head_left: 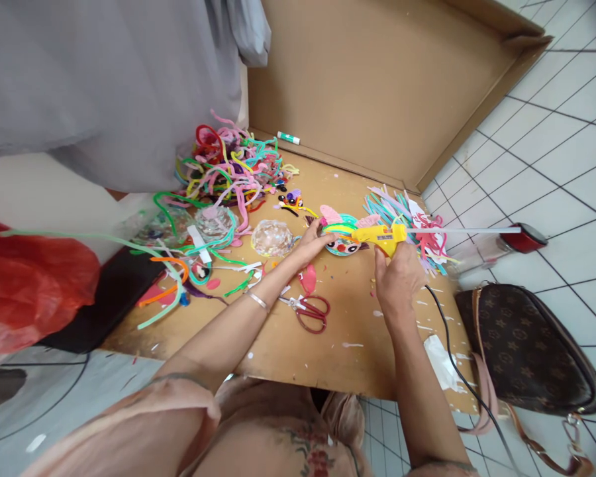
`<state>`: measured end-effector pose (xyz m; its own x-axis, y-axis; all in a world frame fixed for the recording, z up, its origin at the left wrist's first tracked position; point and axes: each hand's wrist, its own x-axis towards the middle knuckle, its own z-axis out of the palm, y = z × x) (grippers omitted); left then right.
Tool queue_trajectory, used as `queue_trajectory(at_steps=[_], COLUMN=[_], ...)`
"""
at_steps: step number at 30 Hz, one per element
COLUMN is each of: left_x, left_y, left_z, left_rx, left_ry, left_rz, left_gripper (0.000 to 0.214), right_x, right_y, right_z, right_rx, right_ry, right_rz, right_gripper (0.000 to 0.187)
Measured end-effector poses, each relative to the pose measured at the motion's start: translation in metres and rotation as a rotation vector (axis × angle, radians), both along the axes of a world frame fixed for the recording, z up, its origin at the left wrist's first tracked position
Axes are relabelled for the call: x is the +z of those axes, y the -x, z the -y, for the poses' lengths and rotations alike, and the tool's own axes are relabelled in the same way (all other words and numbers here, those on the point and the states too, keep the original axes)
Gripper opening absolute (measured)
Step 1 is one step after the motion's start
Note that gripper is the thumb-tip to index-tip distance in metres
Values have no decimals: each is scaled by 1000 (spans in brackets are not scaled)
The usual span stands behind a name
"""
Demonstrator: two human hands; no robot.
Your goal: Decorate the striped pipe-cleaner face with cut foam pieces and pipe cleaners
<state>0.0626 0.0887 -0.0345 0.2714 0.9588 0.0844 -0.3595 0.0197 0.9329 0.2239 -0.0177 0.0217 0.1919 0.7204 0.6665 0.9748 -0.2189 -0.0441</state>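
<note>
In my right hand (pixel 400 278) is a yellow hot glue gun (pixel 380 233), its nozzle pointing left and a long clear glue stick (pixel 467 230) sticking out of its back. The nozzle is over a round animal-face craft (pixel 344 246) with teal and yellow pipe cleaner bands, pink ears (pixel 330 213), dark eyes and a red nose. My left hand (pixel 312 245) grips the craft's left edge, fingers beside a small bright pink piece; whether they pinch that piece is too small to tell. Red-handled scissors (pixel 312 313) lie nearer to me.
Tangled pipe cleaners (pixel 228 165) are heaped at the back left, with clear plastic domes (pixel 272 237) close by. Cut pipe cleaner strips (pixel 390 205) lie at right. A glue stick tube (pixel 289 138) rests by the cardboard wall (pixel 367 86). The gun's black cord (pixel 444 324) passes a brown handbag (pixel 531 348).
</note>
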Motion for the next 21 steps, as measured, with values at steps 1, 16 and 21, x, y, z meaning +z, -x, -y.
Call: queue_trajectory(at_steps=[1,16,21], left_x=[1,5,4], left_y=[0,0,1], left_z=[0,2,2], left_rx=[-1,10,-6], left_ry=[2,26,21], left_rz=[2,-2,-6], left_gripper=[53,64,66], right_x=[0,0,0], right_y=[0,0,0], right_z=[1,-1,1], right_rx=[-2,10,19], right_ry=[-3,-5,-5], right_rz=[6,18,-10], right_gripper=[34,34,32])
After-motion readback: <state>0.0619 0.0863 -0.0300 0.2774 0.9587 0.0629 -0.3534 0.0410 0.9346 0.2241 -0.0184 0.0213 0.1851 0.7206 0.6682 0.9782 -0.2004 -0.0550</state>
